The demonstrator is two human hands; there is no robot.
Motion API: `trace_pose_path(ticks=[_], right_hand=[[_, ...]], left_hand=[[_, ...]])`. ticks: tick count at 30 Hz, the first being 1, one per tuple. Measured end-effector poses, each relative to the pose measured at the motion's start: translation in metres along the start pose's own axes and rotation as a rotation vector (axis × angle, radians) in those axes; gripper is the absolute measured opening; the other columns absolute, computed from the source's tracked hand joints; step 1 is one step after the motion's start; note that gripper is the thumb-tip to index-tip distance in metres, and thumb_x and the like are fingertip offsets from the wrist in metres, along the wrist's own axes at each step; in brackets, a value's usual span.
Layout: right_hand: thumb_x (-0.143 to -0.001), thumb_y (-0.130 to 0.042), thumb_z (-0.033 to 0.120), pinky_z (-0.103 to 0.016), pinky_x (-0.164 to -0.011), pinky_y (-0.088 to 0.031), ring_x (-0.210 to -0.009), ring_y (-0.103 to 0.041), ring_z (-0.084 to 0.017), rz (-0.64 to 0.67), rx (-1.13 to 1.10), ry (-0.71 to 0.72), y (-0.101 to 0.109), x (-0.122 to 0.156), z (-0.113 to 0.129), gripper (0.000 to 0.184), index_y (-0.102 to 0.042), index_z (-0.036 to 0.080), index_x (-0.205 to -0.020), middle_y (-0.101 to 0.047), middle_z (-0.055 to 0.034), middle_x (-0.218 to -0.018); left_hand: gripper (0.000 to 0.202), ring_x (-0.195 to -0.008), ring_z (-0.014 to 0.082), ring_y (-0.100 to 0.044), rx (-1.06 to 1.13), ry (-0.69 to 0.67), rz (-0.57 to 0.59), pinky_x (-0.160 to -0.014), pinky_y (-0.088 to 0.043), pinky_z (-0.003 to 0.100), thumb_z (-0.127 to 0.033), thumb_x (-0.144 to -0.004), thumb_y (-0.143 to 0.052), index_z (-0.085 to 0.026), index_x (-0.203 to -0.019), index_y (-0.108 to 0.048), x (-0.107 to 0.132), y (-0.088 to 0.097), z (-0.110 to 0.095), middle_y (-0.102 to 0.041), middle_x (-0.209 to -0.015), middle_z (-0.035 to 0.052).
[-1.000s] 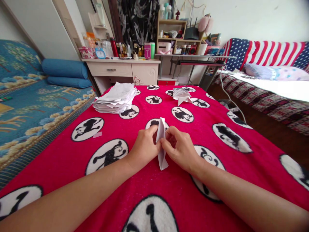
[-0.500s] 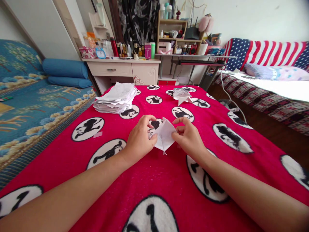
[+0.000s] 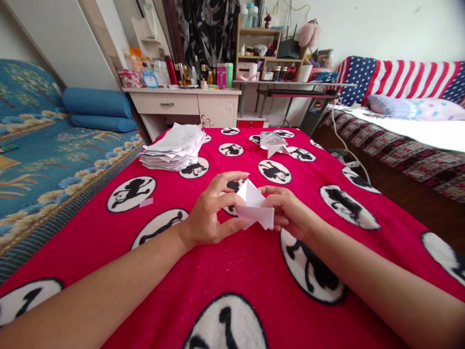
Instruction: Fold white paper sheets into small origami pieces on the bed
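Observation:
A small piece of folded white paper [image 3: 256,211] is held between my two hands, just above the red cloth with monkey prints [image 3: 225,261]. Its top rises to a point and a flat flap faces me. My left hand [image 3: 214,208] pinches its left side between thumb and fingers. On the other side, my right hand [image 3: 290,211] grips the right edge, its fingertips partly hidden behind the paper.
A thick stack of white paper sheets [image 3: 174,148] lies at the far left of the cloth. Several folded paper pieces [image 3: 274,144] sit at the far right. A small paper scrap [image 3: 147,202] rests left of my hands.
The paper has gone from a flat diamond shape to a raised form with a flap toward me. Both hands have shifted their hold along its sides.

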State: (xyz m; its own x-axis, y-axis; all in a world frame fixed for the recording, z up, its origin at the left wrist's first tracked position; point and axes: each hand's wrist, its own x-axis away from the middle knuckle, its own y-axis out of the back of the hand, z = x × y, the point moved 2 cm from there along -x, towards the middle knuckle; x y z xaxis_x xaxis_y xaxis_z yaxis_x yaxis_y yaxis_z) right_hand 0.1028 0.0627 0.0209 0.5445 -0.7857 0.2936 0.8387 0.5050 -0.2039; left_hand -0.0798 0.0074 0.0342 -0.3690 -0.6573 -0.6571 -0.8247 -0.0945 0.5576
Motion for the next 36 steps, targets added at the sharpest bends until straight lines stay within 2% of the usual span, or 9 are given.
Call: trace_pose_path(ticks=[3,5,9,12,16,19,25,29,36], right_hand=[[-0.063,-0.056,0.017,-0.014,-0.029,-0.025,-0.031,-0.017,0.0,0.108,-0.04,-0.119,0.004,-0.002,-0.001,0.011,-0.051,0.017,-0.073,-0.044,0.0082,-0.047],[-0.065,-0.056,0.018,-0.013,-0.03,-0.025,-0.032,-0.018,0.0,0.121,-0.039,-0.145,0.005,-0.004,-0.003,0.009,-0.05,0.017,-0.072,-0.044,0.0079,-0.048],[-0.069,-0.056,0.017,-0.015,-0.031,-0.027,-0.031,-0.024,-0.003,0.015,0.135,-0.148,0.006,-0.006,-0.006,0.014,-0.051,0.019,-0.081,-0.047,0.0073,-0.049],[-0.074,-0.055,0.022,-0.016,-0.03,-0.024,-0.032,-0.029,-0.005,-0.12,0.32,-0.062,0.008,-0.007,-0.007,0.009,-0.052,0.019,-0.082,-0.045,0.0071,-0.047],[-0.084,-0.052,0.042,-0.016,-0.033,-0.022,-0.039,-0.036,-0.005,-0.23,0.457,0.208,0.01,-0.007,-0.004,0.028,-0.057,0.016,-0.074,-0.045,0.0044,-0.052],[-0.079,-0.061,0.044,-0.017,-0.038,-0.027,-0.044,-0.041,-0.005,-0.174,0.504,0.327,0.006,-0.008,-0.006,0.029,-0.06,0.015,-0.08,-0.052,0.003,-0.059],[-0.075,-0.065,0.034,-0.019,-0.038,-0.031,-0.041,-0.044,-0.007,-0.118,0.471,0.31,0.002,-0.013,-0.018,0.023,-0.057,0.017,-0.089,-0.058,0.0034,-0.061],[-0.073,-0.066,0.027,-0.02,-0.05,-0.042,-0.057,-0.057,-0.011,-0.167,0.561,0.376,0.004,-0.015,-0.019,0.016,-0.059,0.016,-0.082,-0.064,-0.001,-0.07],[-0.079,-0.059,0.034,-0.018,-0.033,-0.023,-0.034,-0.038,-0.005,-0.099,0.431,0.29,-0.003,-0.013,-0.016,0.019,-0.056,0.016,-0.084,-0.055,0.0052,-0.056]], left_hand=[[0.014,-0.113,0.0229,-0.053,-0.018,0.075,-0.057,-0.096,-0.043,0.034,-0.029,-0.081,-0.064,-0.015,-0.078,-0.066,-0.003,-0.002,0.007,-0.06,-0.118,0.0112],[0.018,-0.1,0.019,-0.059,0.032,0.184,-0.036,-0.09,-0.044,0.03,-0.029,-0.085,-0.059,-0.015,-0.076,-0.066,-0.004,-0.006,0.017,-0.066,-0.102,0.0082],[0.026,-0.071,0.0142,-0.058,0.027,0.474,0.119,-0.065,-0.042,0.023,-0.036,-0.082,-0.06,-0.013,-0.074,-0.068,0.0,-0.014,0.037,-0.065,-0.074,0.0016],[0.03,-0.06,0.0116,-0.051,-0.069,0.584,0.14,-0.057,-0.035,0.023,-0.039,-0.079,-0.061,-0.012,-0.067,-0.066,0.002,-0.014,0.044,-0.06,-0.063,-0.0007],[0.024,-0.062,0.0122,-0.052,-0.077,0.623,0.1,-0.058,-0.037,0.023,-0.036,-0.078,-0.061,-0.013,-0.071,-0.064,0.005,-0.015,0.048,-0.061,-0.065,-0.0004],[0.019,-0.069,0.0151,-0.059,0.001,0.632,0.069,-0.063,-0.042,0.024,-0.033,-0.077,-0.061,-0.014,-0.079,-0.062,0.006,-0.017,0.051,-0.066,-0.075,0.0021],[0.027,-0.079,0.0166,-0.065,0.314,0.67,-0.01,-0.071,-0.048,0.025,-0.022,-0.076,-0.061,-0.015,-0.102,-0.056,0.007,-0.019,0.05,-0.07,-0.089,0.0054],[0.025,-0.087,0.0157,-0.064,0.208,0.571,-0.038,-0.078,-0.047,0.025,-0.013,-0.074,-0.059,-0.016,-0.099,-0.06,0.006,-0.019,0.043,-0.069,-0.094,0.0045],[0.031,-0.082,0.0157,-0.062,0.09,0.553,0.027,-0.072,-0.047,0.024,-0.018,-0.071,-0.066,-0.017,-0.101,-0.063,0.003,-0.022,0.03,-0.069,-0.098,0.0035]])
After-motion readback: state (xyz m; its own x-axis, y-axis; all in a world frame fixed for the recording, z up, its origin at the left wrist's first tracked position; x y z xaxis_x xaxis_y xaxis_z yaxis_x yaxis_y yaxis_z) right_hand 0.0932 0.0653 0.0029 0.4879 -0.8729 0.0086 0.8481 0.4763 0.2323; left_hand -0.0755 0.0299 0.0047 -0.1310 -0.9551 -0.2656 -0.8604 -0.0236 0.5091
